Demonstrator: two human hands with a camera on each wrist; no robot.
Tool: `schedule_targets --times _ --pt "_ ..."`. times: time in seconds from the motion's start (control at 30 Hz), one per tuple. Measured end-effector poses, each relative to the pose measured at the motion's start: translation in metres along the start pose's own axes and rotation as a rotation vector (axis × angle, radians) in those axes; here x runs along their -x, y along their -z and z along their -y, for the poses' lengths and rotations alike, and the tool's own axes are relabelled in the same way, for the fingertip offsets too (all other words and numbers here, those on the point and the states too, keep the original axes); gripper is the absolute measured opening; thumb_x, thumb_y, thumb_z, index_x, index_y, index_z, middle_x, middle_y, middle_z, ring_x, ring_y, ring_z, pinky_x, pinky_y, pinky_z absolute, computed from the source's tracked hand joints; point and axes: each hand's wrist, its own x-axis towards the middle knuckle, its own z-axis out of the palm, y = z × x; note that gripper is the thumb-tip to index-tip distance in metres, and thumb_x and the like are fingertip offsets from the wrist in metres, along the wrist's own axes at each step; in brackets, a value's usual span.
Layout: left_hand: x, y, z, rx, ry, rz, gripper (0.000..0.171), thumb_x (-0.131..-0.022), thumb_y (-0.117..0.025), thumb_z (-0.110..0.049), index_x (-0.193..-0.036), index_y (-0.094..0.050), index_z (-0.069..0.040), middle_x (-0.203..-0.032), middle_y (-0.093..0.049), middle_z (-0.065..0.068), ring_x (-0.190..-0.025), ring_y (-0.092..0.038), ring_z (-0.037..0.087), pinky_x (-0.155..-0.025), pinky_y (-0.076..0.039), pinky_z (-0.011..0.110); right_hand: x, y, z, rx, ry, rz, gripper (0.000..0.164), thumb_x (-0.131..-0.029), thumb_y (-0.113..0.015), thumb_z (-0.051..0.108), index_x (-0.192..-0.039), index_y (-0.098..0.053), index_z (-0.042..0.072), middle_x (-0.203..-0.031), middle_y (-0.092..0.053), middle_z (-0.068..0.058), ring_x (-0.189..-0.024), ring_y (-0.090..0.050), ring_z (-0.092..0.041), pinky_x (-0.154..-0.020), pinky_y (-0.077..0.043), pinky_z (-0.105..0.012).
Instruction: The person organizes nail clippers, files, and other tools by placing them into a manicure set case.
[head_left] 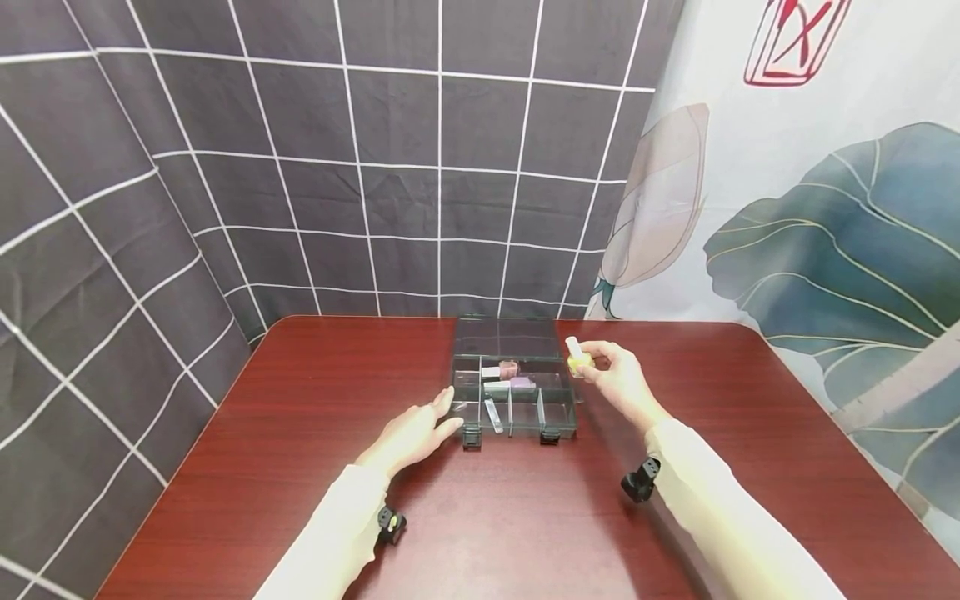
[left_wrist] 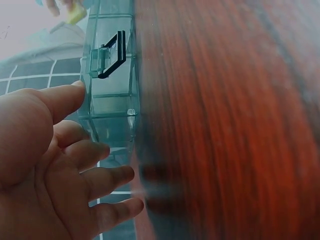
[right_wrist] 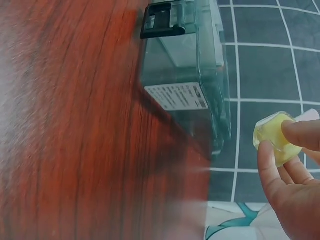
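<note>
My right hand [head_left: 618,382] pinches a small nail polish bottle [head_left: 579,363], yellow with a white cap, between thumb and fingers. It is raised just beyond the right side of a clear, divided plastic box [head_left: 558,411] whose lid [head_left: 506,336] lies back. At the box's front left corner, my left hand [head_left: 408,435] has its fingers extended; in the left wrist view the thumb [left_wrist: 70,97] touches the box wall. Inside the compartments lie a pinkish nail polish bottle [head_left: 508,369], a purple one [head_left: 522,382] and a slim whitish piece [head_left: 493,415] I cannot identify.
The box stands on a reddish-brown wooden table [head_left: 337,367], near its back edge. Two black latches [head_left: 472,437] hang at the box's front. Behind the table is a dark grid-patterned curtain [head_left: 397,200], with a leaf-patterned one [head_left: 825,225] at the right.
</note>
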Motion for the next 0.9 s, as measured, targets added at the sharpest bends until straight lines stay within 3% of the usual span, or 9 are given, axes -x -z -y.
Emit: schedule_targets --times 0.17,0.33,0.57,0.9 --pt "0.001 0.001 0.000 0.025 0.008 0.005 0.061 -0.095 -0.049 -0.041 -0.144 -0.035 -0.007 -0.146 -0.036 0.007 -0.123 -0.046 0.028 -0.092 -0.042 0.046 -0.007 -0.011 0.006 0.062 0.021 0.040 0.029 -0.077 -0.069 -0.007 -0.105 -0.064 -0.004 -0.088 -0.064 -0.018 -0.077 -0.062 -0.027 -0.059 -0.048 -0.020" --pt "0.002 0.002 -0.001 0.029 0.011 0.006 0.061 -0.095 -0.049 -0.040 -0.144 -0.035 -0.007 -0.146 -0.036 0.007 -0.123 -0.046 0.029 -0.092 -0.042 0.046 -0.011 -0.020 0.010 0.175 0.069 0.085 0.025 -0.077 -0.073 0.000 -0.101 -0.066 0.000 -0.089 -0.064 -0.014 -0.076 -0.061 -0.025 -0.062 -0.048 -0.028" --pt "0.002 0.001 -0.001 0.013 -0.002 0.003 0.060 -0.095 -0.048 -0.039 -0.144 -0.035 -0.007 -0.145 -0.037 0.008 -0.121 -0.049 0.029 -0.089 -0.044 0.046 -0.015 -0.027 0.010 0.357 0.168 0.128 0.019 -0.075 -0.074 0.003 -0.093 -0.069 0.005 -0.080 -0.058 -0.007 -0.069 -0.051 -0.021 -0.064 -0.042 -0.035" --pt "0.001 0.002 -0.001 0.007 0.005 0.008 0.060 -0.095 -0.048 -0.040 -0.144 -0.034 -0.007 -0.146 -0.036 0.007 -0.121 -0.048 0.029 -0.089 -0.044 0.046 -0.020 -0.040 0.007 0.489 0.282 0.233 0.019 -0.073 -0.073 -0.003 -0.091 -0.067 0.000 -0.078 -0.054 -0.007 -0.068 -0.051 -0.020 -0.065 -0.045 -0.037"
